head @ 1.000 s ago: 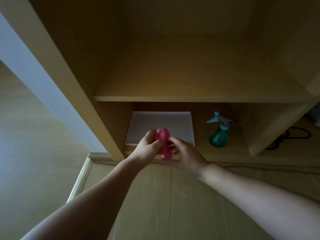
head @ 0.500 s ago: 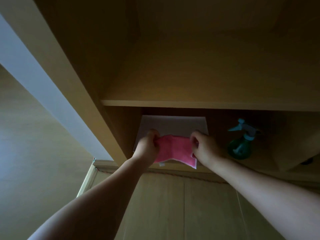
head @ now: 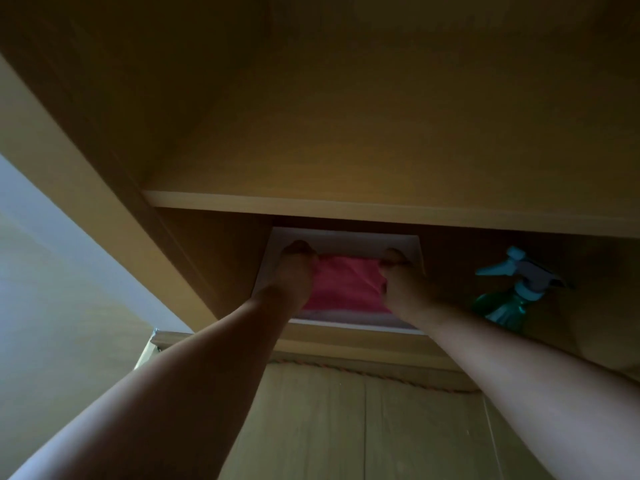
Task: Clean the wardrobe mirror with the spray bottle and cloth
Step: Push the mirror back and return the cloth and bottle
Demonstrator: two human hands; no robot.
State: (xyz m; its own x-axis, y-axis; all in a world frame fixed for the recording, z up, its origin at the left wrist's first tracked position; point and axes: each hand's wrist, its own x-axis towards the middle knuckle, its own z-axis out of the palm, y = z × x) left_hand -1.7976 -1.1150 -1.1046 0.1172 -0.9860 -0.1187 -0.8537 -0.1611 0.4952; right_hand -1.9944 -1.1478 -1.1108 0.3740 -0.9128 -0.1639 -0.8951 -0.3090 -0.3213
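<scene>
Nearest the camera, two bare forearms are stretched forward, the left forearm point(head: 173, 393) from the lower left and the right forearm point(head: 519, 382) from the lower right, above a pale wooden floor point(head: 329, 427). Beyond them a thin cord point(head: 398, 376) is seen lying along the floor, just in front of the wardrobe's base edge point(head: 346, 344). In the lower compartment a white flat panel point(head: 346, 242) is laid on the compartment's bottom. Over the middle of this panel a pink cloth point(head: 346, 285) is spread out flat, with the panel's white border left showing on the far side and the near side. The cloth's left edge is gripped by the left hand point(head: 294, 271), whose fingers are curled round it at the panel's left side. Its right edge is pinched by the right hand point(head: 401, 282), fingers curled, at the panel's right side. To the right of the panel, apart from it and in the same compartment, a spray bottle point(head: 509, 303) is stood. It has a green see-through body and a pale blue and white trigger head, whose nozzle is pointed towards the panel. Any label on the bottle is lost in the dim light. Above the panel a shelf board point(head: 346, 206) is fixed across the wardrobe, and the upper compartment beyond it is seen in shadow. Left of the panel the wardrobe's side wall point(head: 69, 161) is set, with a pale room wall point(head: 52, 237) beyond it.
</scene>
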